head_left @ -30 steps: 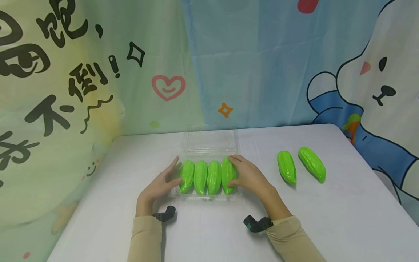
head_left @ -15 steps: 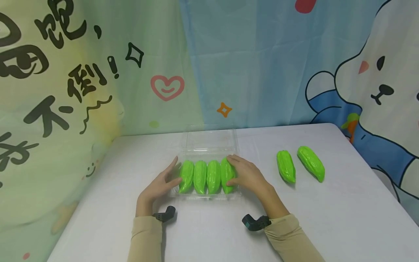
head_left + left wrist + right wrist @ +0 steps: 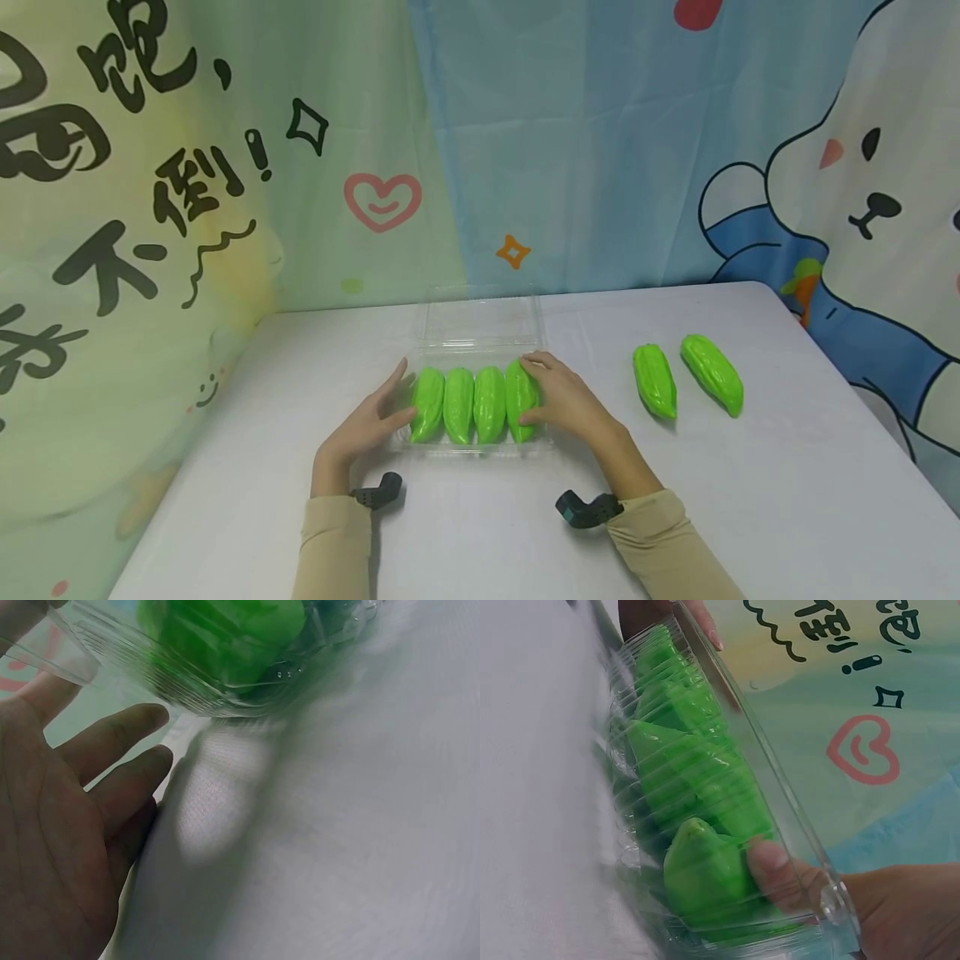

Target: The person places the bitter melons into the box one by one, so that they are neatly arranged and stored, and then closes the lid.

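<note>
- Behind the white table (image 3: pixel 750 500) hangs a cartoon cloth backdrop (image 3: pixel 600 125): black characters and a pink heart on the left, a white bear on blue at the right.
- Head view: clear plastic tray (image 3: pixel 480 448) sits at table centre, its hinged lid (image 3: pixel 480 317) lying open on the far side. Four green gourds (image 3: pixel 474 404) lie side by side in the tray, long axes running near to far.
- Head view: left hand (image 3: pixel 367 425) rests at the tray's left end, fingers straight and relaxed, thumb against the leftmost gourd (image 3: pixel 427 404); it grasps nothing.
- Head view: right hand (image 3: pixel 566 404) is at the tray's right end, index fingertip on the far tip of the rightmost gourd (image 3: pixel 521 400) and thumb on its side, so fingers curl round that gourd.
- Head view: two loose gourds (image 3: pixel 686 381) lie on the table well to the right of the tray (side by side, not touching).
- Left wrist view: palm and straight fingers (image 3: pixel 112 750) are just beside the ribbed tray wall (image 3: pixel 187 690), green showing through it; contact cannot be told here.
- Right wrist view: thumb (image 3: pixel 776 874) presses the nearest gourd (image 3: pixel 705 866) inside the tray, by the clear rim (image 3: pixel 780 795). The other hand's fingertips (image 3: pixel 705 622) show at the tray's far end.
</note>
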Action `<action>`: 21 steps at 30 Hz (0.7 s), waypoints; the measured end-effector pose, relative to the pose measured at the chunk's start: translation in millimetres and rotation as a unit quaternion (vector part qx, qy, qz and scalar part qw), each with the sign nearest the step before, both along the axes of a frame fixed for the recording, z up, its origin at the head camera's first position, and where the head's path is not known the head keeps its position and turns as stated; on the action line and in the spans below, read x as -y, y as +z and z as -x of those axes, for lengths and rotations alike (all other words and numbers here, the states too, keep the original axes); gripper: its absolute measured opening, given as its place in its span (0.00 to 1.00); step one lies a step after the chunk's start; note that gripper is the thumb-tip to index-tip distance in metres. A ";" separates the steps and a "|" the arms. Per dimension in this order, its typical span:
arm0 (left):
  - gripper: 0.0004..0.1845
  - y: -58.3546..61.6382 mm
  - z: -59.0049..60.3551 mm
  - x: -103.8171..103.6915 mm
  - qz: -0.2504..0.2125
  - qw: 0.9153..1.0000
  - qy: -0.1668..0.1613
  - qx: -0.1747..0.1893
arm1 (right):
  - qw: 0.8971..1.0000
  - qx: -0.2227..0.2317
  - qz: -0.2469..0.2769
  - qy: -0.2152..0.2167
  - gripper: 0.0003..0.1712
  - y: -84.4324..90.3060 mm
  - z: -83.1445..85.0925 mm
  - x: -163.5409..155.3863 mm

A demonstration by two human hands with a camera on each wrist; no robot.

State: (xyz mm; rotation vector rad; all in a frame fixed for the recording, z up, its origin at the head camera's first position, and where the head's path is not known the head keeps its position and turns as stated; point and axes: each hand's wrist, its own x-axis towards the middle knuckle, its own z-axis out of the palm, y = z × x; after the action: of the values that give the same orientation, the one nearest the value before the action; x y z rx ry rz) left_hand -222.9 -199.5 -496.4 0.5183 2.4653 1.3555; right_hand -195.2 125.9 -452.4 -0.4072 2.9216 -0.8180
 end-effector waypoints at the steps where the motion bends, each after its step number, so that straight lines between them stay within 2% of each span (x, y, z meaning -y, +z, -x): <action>1: 0.43 0.1 -0.1 0.0 0.001 1.000 0.000 0.000 | 1.000 -0.003 -0.001 -0.001 0.56 0.0 -0.4 -0.1; 5: 0.44 1.1 -0.5 -0.4 0.005 1.000 0.001 -0.002 | 1.000 -0.010 -0.005 -0.007 0.55 0.2 -1.9 0.0; 11: 0.45 2.4 -0.6 -0.6 0.009 1.000 0.002 0.000 | 1.000 0.004 0.000 -0.013 0.55 0.8 -1.5 0.0; 21: 0.45 3.3 -0.6 -0.7 0.009 1.000 0.001 0.004 | 1.000 0.006 -0.007 0.005 0.54 0.5 -0.7 -2.2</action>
State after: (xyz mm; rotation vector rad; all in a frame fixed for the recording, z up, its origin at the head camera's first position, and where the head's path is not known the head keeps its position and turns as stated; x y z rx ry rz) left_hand -222.3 -198.8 -493.1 0.5057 2.4705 1.3312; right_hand -194.5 128.1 -451.9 -0.4130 2.9102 -0.7952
